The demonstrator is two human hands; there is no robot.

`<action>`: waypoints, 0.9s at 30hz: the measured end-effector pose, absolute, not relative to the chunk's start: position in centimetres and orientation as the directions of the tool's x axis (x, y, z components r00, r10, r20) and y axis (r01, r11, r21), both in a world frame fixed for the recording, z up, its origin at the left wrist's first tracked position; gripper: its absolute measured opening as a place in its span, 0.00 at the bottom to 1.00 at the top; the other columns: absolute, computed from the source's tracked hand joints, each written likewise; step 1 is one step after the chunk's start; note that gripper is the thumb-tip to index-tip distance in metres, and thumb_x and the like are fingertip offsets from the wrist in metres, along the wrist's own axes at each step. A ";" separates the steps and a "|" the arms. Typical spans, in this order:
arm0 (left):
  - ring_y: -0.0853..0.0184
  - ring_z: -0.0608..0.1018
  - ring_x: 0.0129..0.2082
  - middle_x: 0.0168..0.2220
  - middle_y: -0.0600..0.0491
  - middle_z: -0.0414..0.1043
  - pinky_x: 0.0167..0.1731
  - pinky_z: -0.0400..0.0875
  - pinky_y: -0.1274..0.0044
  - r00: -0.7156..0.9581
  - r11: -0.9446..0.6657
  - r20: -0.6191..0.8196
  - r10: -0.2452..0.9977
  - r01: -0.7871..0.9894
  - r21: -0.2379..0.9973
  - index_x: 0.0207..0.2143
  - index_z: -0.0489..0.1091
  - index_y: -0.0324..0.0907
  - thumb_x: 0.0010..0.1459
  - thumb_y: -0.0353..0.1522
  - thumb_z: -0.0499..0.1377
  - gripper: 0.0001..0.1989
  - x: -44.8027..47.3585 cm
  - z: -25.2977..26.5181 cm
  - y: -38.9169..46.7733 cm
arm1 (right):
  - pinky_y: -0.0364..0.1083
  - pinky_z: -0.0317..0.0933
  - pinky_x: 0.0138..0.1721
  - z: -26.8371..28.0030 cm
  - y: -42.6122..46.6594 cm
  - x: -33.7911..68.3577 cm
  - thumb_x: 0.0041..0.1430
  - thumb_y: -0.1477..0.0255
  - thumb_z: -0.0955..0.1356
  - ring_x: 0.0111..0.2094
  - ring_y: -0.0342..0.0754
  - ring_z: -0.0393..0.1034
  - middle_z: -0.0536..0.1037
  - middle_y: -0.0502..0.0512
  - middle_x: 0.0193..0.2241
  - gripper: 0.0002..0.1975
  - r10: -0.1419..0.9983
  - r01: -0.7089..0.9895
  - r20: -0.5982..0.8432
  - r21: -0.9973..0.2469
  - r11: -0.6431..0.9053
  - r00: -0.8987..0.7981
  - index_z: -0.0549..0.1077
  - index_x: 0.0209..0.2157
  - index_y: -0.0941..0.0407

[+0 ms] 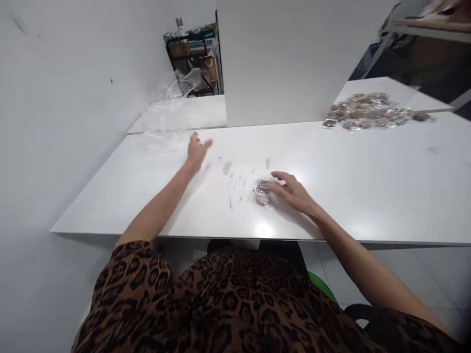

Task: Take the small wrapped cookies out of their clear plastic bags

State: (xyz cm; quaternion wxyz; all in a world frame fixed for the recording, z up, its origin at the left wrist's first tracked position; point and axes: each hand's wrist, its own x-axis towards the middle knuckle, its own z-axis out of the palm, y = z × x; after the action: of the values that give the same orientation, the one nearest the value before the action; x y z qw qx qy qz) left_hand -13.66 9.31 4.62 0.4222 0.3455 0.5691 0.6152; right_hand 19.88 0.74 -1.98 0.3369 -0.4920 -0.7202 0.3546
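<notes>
A small clear plastic packet (262, 192) with brownish contents lies on the white table (368, 196), near its front edge. My right hand (292, 192) is beside the packet, thumb and fingers apart, the fingertips reaching its right side; whether they press on it I cannot tell. Farther back on the left, my left hand (197, 149) hovers with spread fingers and nothing in them. Just beyond that hand is a heap of crumpled clear plastic bags (162, 120).
Many similar filled packets (368, 112) are piled at the back right, with one dark packet (421, 116) at the pile's right end. A white panel (275, 63) rises behind the table, and a wall (66, 113) borders the left. Grey patches (227, 168) mark the tabletop. A black shelf rack (189, 54) stands behind.
</notes>
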 end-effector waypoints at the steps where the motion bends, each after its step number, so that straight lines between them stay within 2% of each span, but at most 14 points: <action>1: 0.59 0.67 0.68 0.63 0.46 0.68 0.67 0.60 0.69 -0.298 0.005 0.000 0.955 0.018 1.000 0.55 0.69 0.44 0.53 0.27 0.70 0.27 -11.7 3.1 7.8 | 0.72 0.68 0.54 -2.0 0.4 19.4 0.58 0.44 0.71 0.60 0.69 0.69 0.74 0.68 0.60 0.36 0.920 0.519 0.159 -0.785 0.338 -0.358 0.73 0.60 0.51; 4: 0.55 0.73 0.63 0.59 0.44 0.73 0.68 0.61 0.66 0.019 -0.040 0.036 0.999 0.250 0.967 0.50 0.75 0.44 0.50 0.30 0.71 0.23 -6.5 0.1 3.7 | 0.80 0.56 0.61 -2.1 -0.5 17.6 0.54 0.42 0.72 0.66 0.78 0.60 0.65 0.71 0.68 0.44 0.807 0.618 0.167 -0.561 0.550 -0.566 0.67 0.66 0.51; 6: 0.53 0.72 0.65 0.60 0.44 0.73 0.69 0.59 0.65 0.117 -0.079 0.046 0.992 0.296 0.952 0.48 0.77 0.45 0.50 0.30 0.70 0.21 -4.1 -0.3 2.0 | 0.77 0.60 0.60 -2.4 -1.0 16.4 0.61 0.44 0.69 0.63 0.76 0.64 0.68 0.70 0.66 0.35 0.752 0.628 0.193 -0.442 0.640 -0.630 0.71 0.61 0.52; 8: 0.51 0.70 0.66 0.61 0.43 0.72 0.70 0.58 0.64 0.168 -0.091 0.042 0.985 0.295 0.951 0.49 0.78 0.45 0.51 0.31 0.70 0.20 -2.5 0.0 1.2 | 0.70 0.66 0.58 -2.8 -1.4 15.7 0.69 0.53 0.65 0.56 0.68 0.71 0.75 0.66 0.58 0.21 0.741 0.623 0.259 -0.411 0.665 -0.620 0.75 0.53 0.51; 10: 0.51 0.70 0.66 0.63 0.44 0.71 0.69 0.61 0.64 0.193 -0.077 0.025 0.981 0.267 0.961 0.51 0.77 0.46 0.53 0.33 0.69 0.21 -1.7 0.3 1.1 | 0.66 0.69 0.55 -3.0 -1.6 15.8 0.70 0.63 0.63 0.49 0.63 0.74 0.79 0.61 0.50 0.12 0.760 0.604 0.315 -0.466 0.646 -0.569 0.76 0.47 0.49; 12: 0.52 0.74 0.62 0.63 0.44 0.70 0.65 0.65 0.65 0.190 -0.068 0.023 0.981 0.233 0.970 0.52 0.76 0.47 0.55 0.35 0.69 0.21 -1.3 0.4 1.3 | 0.65 0.72 0.52 -2.8 -1.6 16.8 0.67 0.67 0.64 0.46 0.61 0.76 0.80 0.59 0.47 0.11 0.774 0.580 0.344 -0.518 0.628 -0.531 0.75 0.47 0.48; 14: 0.56 0.77 0.58 0.62 0.44 0.71 0.62 0.69 0.66 0.173 -0.061 0.022 0.985 0.223 0.973 0.54 0.75 0.46 0.58 0.37 0.67 0.20 -1.3 -0.1 1.7 | 0.62 0.74 0.48 -2.3 -1.5 18.8 0.64 0.67 0.67 0.42 0.59 0.77 0.82 0.57 0.43 0.12 0.836 0.549 0.335 -0.638 0.540 -0.434 0.75 0.49 0.48; 15: 0.57 0.77 0.56 0.62 0.44 0.71 0.61 0.70 0.66 0.161 -0.055 0.017 0.987 0.233 0.971 0.54 0.75 0.45 0.60 0.36 0.65 0.20 -1.4 -0.4 2.0 | 0.59 0.76 0.44 -2.0 -1.4 20.1 0.62 0.66 0.69 0.39 0.57 0.78 0.83 0.56 0.40 0.14 0.898 0.497 0.295 -0.755 0.428 -0.326 0.75 0.49 0.48; 17: 0.60 0.77 0.53 0.61 0.44 0.72 0.59 0.70 0.66 0.142 -0.042 0.003 0.990 0.270 0.962 0.55 0.73 0.43 0.63 0.36 0.62 0.19 -1.6 -1.2 2.5 | 0.53 0.76 0.34 -1.5 -1.0 23.0 0.56 0.65 0.74 0.32 0.53 0.77 0.83 0.52 0.34 0.17 0.995 0.236 0.094 -0.966 0.101 -0.040 0.75 0.48 0.49; 18: 0.61 0.77 0.52 0.60 0.44 0.73 0.58 0.71 0.66 0.137 -0.039 -0.001 0.991 0.289 0.957 0.56 0.73 0.42 0.64 0.35 0.60 0.18 -1.7 -1.5 2.7 | 0.50 0.74 0.28 -1.2 -0.5 24.5 0.53 0.65 0.76 0.28 0.52 0.77 0.82 0.51 0.31 0.18 0.996 0.066 -0.043 -0.997 -0.048 0.083 0.75 0.45 0.50; 20: 0.63 0.77 0.50 0.59 0.44 0.73 0.57 0.72 0.67 0.136 -0.056 0.014 0.991 0.314 0.948 0.56 0.72 0.42 0.64 0.35 0.59 0.19 -1.9 -2.2 3.2 | 0.46 0.69 0.20 -0.6 1.2 27.3 0.52 0.67 0.75 0.24 0.51 0.76 0.80 0.52 0.27 0.14 0.958 -0.102 -0.193 -0.979 -0.175 0.211 0.73 0.39 0.54; 22: 0.64 0.78 0.48 0.58 0.45 0.74 0.54 0.72 0.68 0.144 -0.083 0.039 0.989 0.314 0.946 0.56 0.73 0.43 0.63 0.35 0.60 0.19 -2.0 -2.8 3.7 | 0.45 0.65 0.17 0.4 4.3 29.8 0.54 0.72 0.73 0.21 0.49 0.73 0.77 0.55 0.23 0.07 0.929 -0.144 -0.240 -0.968 -0.207 0.282 0.72 0.33 0.57; 24: 0.64 0.78 0.46 0.57 0.45 0.75 0.53 0.73 0.68 0.142 -0.097 0.056 0.988 0.305 0.947 0.56 0.73 0.43 0.63 0.36 0.60 0.19 -2.2 -3.3 4.2 | 0.45 0.67 0.20 2.0 8.7 31.9 0.56 0.76 0.71 0.20 0.47 0.70 0.73 0.53 0.20 0.06 0.887 -0.216 -0.261 -0.958 -0.189 0.382 0.69 0.28 0.57; 27: 0.64 0.80 0.45 0.56 0.45 0.75 0.51 0.73 0.68 0.135 -0.089 0.054 0.989 0.270 0.959 0.56 0.73 0.43 0.62 0.37 0.61 0.20 -2.5 -4.1 4.7 | 0.39 0.68 0.26 5.1 15.8 34.2 0.67 0.76 0.64 0.22 0.41 0.66 0.66 0.47 0.21 0.08 0.831 -0.259 -0.171 -0.965 -0.034 0.530 0.66 0.31 0.55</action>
State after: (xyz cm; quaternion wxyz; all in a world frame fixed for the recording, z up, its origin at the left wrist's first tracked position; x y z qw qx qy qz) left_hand -2.47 4.70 -4.07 0.4380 0.6131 0.5135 0.4105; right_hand 34.15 15.75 5.08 0.6506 -0.5844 -0.2445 0.4187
